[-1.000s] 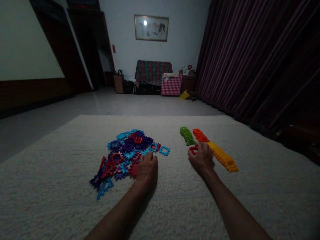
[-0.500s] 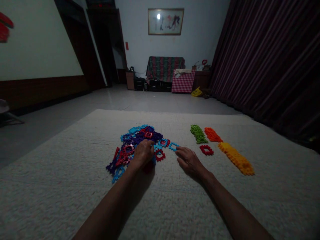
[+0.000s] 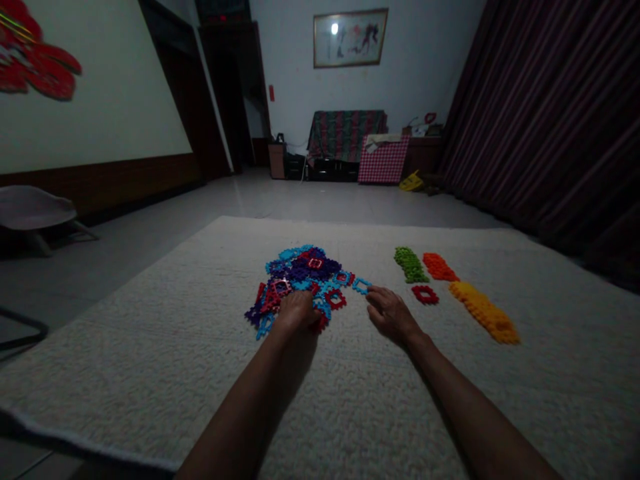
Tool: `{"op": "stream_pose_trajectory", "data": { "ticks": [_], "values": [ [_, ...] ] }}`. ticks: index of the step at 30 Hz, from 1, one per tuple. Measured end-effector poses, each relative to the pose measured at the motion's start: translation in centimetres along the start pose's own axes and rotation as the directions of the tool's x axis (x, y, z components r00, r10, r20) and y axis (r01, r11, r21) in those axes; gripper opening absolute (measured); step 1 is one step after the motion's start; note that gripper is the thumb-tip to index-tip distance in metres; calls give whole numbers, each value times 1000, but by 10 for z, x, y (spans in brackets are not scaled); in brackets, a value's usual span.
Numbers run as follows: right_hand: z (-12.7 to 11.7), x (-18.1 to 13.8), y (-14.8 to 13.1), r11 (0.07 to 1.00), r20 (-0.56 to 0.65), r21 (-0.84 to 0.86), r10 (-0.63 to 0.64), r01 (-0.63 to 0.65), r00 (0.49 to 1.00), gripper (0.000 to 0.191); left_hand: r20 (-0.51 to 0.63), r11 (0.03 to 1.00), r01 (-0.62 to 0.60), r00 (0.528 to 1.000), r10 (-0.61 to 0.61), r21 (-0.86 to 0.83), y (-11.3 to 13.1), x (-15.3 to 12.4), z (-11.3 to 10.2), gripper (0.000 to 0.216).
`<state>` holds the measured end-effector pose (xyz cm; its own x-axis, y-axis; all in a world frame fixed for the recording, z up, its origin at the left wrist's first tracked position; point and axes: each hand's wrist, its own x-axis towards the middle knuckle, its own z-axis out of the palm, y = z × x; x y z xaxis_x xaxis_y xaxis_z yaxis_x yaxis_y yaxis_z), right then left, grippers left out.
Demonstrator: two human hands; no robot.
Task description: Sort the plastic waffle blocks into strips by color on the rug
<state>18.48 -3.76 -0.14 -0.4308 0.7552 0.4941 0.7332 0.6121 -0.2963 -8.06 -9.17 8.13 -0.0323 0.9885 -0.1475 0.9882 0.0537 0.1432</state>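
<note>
Here's the pile (image 3: 305, 270), left of centre on the pale mat (image 3: 320, 400), a jumble of blue, purple and red toothed pieces, plenty of them hollow squares. Right at its near edge, the left hand (image 3: 298, 310) is down among the pieces, back up, fingers curled over; what those fingertips have is hidden, so no telling whether they pinch anything. A red piece (image 3: 320, 324) pokes out just beside them, and a red square (image 3: 342, 300) lies a little farther right.

Over to the right hand (image 3: 393, 312): fingers close together and bent, tips at the near right corner of a blue square (image 3: 355, 285) at the pile's right fringe. Touching, by the look of it, but a firm pinch can't be made out.

Beyond that hand, a lone red square (image 3: 434, 297) lies flat. Just behind it sit a green row (image 3: 411, 265) and an orange row (image 3: 440, 267), side by side, and to its right a longer yellow row (image 3: 484, 311) slants toward the near right.

Farther out, grey floor (image 3: 300, 200), a yellow bag (image 3: 411, 181) by the dark curtain (image 3: 540, 113), and a framed picture (image 3: 350, 39) up on the far wall.
</note>
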Motion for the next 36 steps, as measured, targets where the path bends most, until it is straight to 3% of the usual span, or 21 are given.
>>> {"op": "stream_pose_trajectory", "data": {
  "ticks": [4,10,14,21,28,36],
  "values": [
    [3,0,-2,999,-11,-23,46,-46,999,22,-61,993,-28,998,21,-115,15,-4,17,26],
    [9,-3,-12,977,-49,-85,192,-196,980,24,-275,975,-87,961,28,-206,47,-1,55,29],
    [12,-8,-21,985,-88,-28,170,-173,981,29,-330,970,-149,941,79,-192,50,3,70,32],
    [17,-11,-35,989,-40,137,-50,55,998,35,-328,968,-160,940,89,-195,47,10,72,28],
    [19,-6,-33,998,24,66,-12,10,1000,27,-347,955,-217,928,136,-205,45,10,72,25],
    [19,-4,-35,982,-64,177,75,-63,995,23,-371,946,-243,916,151,-215,43,14,76,19]
  ]
}}
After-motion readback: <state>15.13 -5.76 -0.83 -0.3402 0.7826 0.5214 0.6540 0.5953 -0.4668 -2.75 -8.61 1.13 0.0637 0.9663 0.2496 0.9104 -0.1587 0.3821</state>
